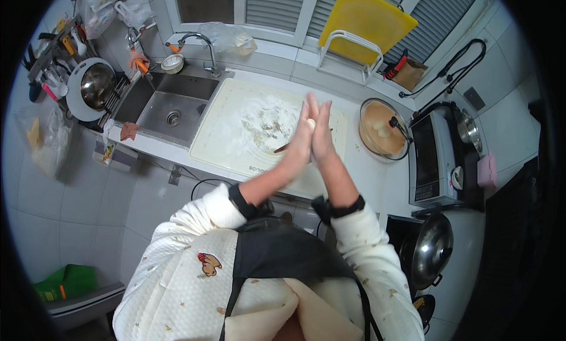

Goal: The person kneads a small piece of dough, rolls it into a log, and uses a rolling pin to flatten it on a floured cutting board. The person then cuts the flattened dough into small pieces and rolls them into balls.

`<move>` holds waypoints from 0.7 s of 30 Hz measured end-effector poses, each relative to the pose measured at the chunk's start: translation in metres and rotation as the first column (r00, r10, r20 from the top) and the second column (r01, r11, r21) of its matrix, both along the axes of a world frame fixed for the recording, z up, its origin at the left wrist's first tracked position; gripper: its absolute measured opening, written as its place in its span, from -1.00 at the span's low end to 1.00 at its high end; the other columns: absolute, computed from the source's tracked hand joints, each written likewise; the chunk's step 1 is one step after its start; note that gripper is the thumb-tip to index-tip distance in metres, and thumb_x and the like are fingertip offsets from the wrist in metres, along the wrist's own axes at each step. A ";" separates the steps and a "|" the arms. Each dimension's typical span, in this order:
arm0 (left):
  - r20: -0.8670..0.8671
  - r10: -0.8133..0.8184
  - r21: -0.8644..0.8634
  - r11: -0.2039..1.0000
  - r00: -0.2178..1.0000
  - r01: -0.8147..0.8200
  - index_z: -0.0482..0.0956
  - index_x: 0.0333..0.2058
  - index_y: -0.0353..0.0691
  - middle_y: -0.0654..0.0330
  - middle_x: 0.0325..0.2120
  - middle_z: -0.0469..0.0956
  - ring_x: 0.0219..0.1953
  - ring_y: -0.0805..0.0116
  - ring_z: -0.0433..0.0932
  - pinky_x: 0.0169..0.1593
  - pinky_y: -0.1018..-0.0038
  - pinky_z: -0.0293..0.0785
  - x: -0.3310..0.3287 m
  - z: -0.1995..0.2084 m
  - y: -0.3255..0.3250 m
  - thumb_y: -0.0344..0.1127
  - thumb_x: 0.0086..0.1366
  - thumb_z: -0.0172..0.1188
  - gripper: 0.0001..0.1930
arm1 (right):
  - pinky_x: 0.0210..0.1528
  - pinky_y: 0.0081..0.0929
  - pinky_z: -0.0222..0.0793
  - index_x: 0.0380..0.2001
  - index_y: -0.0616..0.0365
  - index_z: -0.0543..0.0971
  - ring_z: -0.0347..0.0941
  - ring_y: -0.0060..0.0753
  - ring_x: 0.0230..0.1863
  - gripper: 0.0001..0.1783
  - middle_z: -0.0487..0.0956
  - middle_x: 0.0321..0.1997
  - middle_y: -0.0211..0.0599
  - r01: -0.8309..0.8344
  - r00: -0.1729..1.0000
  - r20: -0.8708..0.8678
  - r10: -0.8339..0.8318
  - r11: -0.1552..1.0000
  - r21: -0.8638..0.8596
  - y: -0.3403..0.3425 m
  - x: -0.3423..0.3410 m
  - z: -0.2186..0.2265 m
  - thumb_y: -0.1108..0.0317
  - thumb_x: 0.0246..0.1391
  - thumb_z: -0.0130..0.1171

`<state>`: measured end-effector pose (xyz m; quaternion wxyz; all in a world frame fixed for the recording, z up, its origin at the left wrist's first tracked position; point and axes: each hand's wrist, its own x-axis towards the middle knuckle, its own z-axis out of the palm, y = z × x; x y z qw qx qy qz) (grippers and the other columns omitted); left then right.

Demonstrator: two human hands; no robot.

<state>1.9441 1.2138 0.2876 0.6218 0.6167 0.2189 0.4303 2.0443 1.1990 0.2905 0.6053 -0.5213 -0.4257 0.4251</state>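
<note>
My left hand (299, 141) and my right hand (322, 137) are pressed palm to palm above the kneading mat, fingers stretched toward the window. A small pale piece of dough (311, 123) shows between the palms; most of it is hidden. Below them lies the cream-coloured mat (218, 140), its middle dusted with white flour (259, 120) and bits of dough. A brown, narrow tool (282, 148) rests on the mat, partly covered by my left hand. Right of the mat stands a round glass bowl (365, 137) with a glass lid, and pale rounded lumps are visible inside.
A steel sink (188, 96) with a tap (209, 52) lies left of the mat. Behind, a yellow cutting board (365, 19) leans in a white rack. At right are a microwave (429, 155) and a lidded pan (433, 249). Utensils hang at far left.
</note>
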 end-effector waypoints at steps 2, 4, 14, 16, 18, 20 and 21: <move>-0.018 -0.124 -0.077 0.989 0.992 0.123 -0.35 0.43 -0.40 -0.11 0.48 -0.32 0.52 0.13 -0.37 0.49 0.43 -0.37 0.005 0.009 -0.017 0.12 0.56 -0.55 -0.25 | 0.55 -0.35 -0.46 0.46 0.34 -0.26 -0.38 -0.14 0.60 -0.06 -0.20 0.59 0.02 0.002 0.937 0.343 -0.072 0.980 0.198 0.005 0.016 -0.031 -0.30 0.37 -0.69; -0.143 0.041 0.138 0.990 0.989 -0.021 -0.35 0.44 -0.35 -0.08 0.48 -0.32 0.52 0.10 -0.34 0.49 0.39 -0.34 -0.009 0.006 0.014 0.11 0.56 -0.55 -0.27 | 0.55 -0.34 -0.49 0.46 0.34 -0.28 -0.44 -0.17 0.60 -0.03 -0.26 0.59 -0.01 -0.081 0.959 0.283 0.011 0.968 0.239 -0.007 -0.012 -0.037 -0.32 0.35 -0.73; -0.060 -0.049 0.210 0.976 0.997 0.060 -0.27 0.46 -0.27 0.05 0.49 -0.22 0.51 0.16 -0.25 0.48 0.39 -0.31 0.011 -0.010 -0.002 0.12 0.55 -0.66 -0.29 | 0.55 -0.34 -0.53 0.48 0.30 -0.25 -0.43 -0.20 0.60 -0.02 -0.24 0.60 -0.09 -0.073 0.978 0.204 0.041 0.986 0.151 -0.032 -0.023 -0.003 -0.35 0.33 -0.79; -0.098 0.187 0.238 0.958 0.977 -0.159 -0.22 0.47 -0.19 0.05 0.49 -0.20 0.50 0.17 -0.19 0.48 0.37 -0.29 0.004 -0.016 0.032 0.19 0.53 -0.64 -0.27 | 0.55 -0.35 -0.52 0.48 0.26 -0.22 -0.39 -0.19 0.60 -0.02 -0.19 0.60 -0.11 -0.071 0.967 0.254 0.011 0.971 0.228 -0.038 -0.043 -0.010 -0.36 0.32 -0.80; 0.229 0.153 -0.396 0.917 0.961 -0.052 -0.22 0.47 -0.21 0.07 0.49 -0.20 0.50 0.18 -0.19 0.48 0.38 -0.30 0.007 0.007 0.023 0.22 0.52 -0.62 -0.24 | 0.55 -0.35 -0.48 0.49 0.25 -0.21 -0.37 -0.14 0.60 -0.02 -0.18 0.60 -0.10 -0.104 0.951 0.305 0.055 0.983 0.149 -0.049 -0.046 -0.002 -0.36 0.32 -0.81; 0.138 -0.033 -0.425 0.901 0.990 0.089 -0.23 0.47 -0.22 0.08 0.49 -0.23 0.51 0.19 -0.25 0.49 0.38 -0.33 0.001 0.010 -0.007 0.25 0.51 -0.60 -0.22 | 0.55 -0.33 -0.45 0.49 0.25 -0.23 -0.38 -0.13 0.60 -0.02 -0.21 0.60 -0.08 -0.179 0.963 0.211 0.165 0.983 0.048 -0.026 -0.018 0.011 -0.36 0.31 -0.81; 0.049 -0.040 -0.214 0.976 0.998 0.049 -0.25 0.46 -0.23 0.03 0.49 -0.23 0.51 0.16 -0.25 0.49 0.36 -0.30 0.012 0.003 -0.029 0.30 0.49 -0.57 -0.18 | 0.55 -0.32 -0.43 0.49 0.22 -0.24 -0.37 -0.13 0.60 -0.04 -0.22 0.60 -0.07 -0.105 0.948 0.309 0.071 0.990 0.093 -0.022 -0.002 -0.003 -0.35 0.33 -0.77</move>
